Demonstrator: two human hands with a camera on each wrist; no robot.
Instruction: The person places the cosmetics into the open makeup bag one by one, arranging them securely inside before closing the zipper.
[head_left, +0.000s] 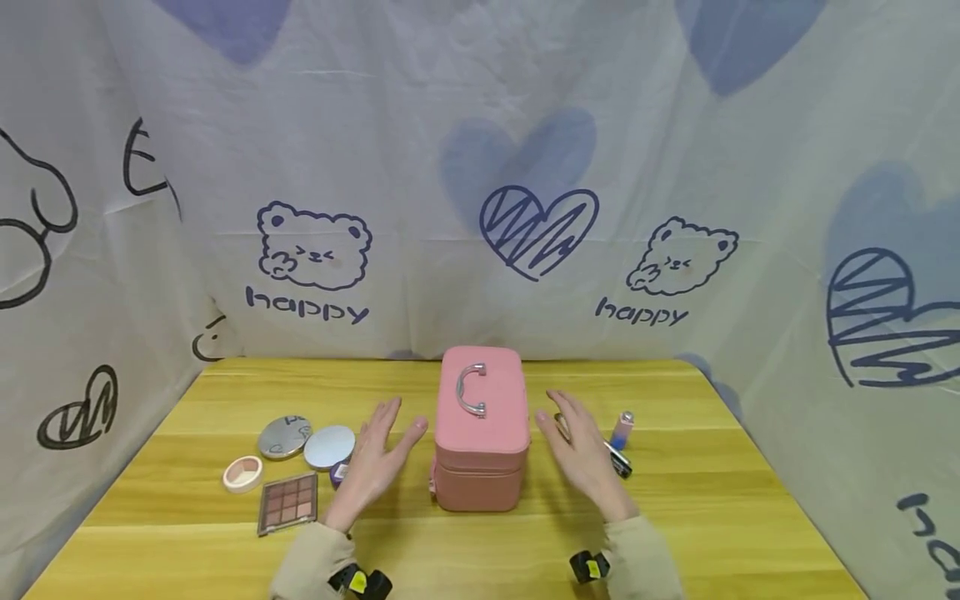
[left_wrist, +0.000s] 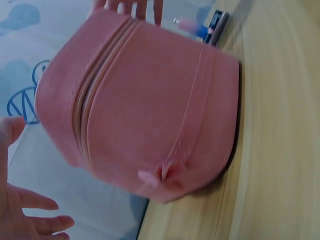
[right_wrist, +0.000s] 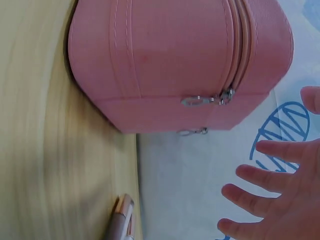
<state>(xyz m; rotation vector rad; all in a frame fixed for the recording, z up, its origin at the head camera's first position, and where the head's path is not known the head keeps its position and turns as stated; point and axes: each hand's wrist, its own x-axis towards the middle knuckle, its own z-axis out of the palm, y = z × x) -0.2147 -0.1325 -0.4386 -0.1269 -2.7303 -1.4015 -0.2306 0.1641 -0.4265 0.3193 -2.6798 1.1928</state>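
A pink zippered cosmetic case (head_left: 482, 417) with a silver handle (head_left: 467, 390) on its lid stands closed at the middle of the table. To its left is my left hand (head_left: 377, 457), fingers extended and apart from the case. On the other side my right hand (head_left: 581, 457) is held the same way, its fingers spread, also apart from the case. Two silver zipper pulls (right_wrist: 197, 101) hang on the case's side in the right wrist view. A small pink bow (left_wrist: 162, 176) shows at its lower edge in the left wrist view. Both palms hold nothing.
Left on the table are two round compacts (head_left: 285, 437), a small round pan (head_left: 243, 474), an eyeshadow palette (head_left: 288, 503) and a purple item (head_left: 339, 473) partly behind my left hand. Right are a pink-and-blue tube (head_left: 622, 430) and dark slim tubes (head_left: 618, 461). A printed curtain (head_left: 420, 167) surrounds the table.
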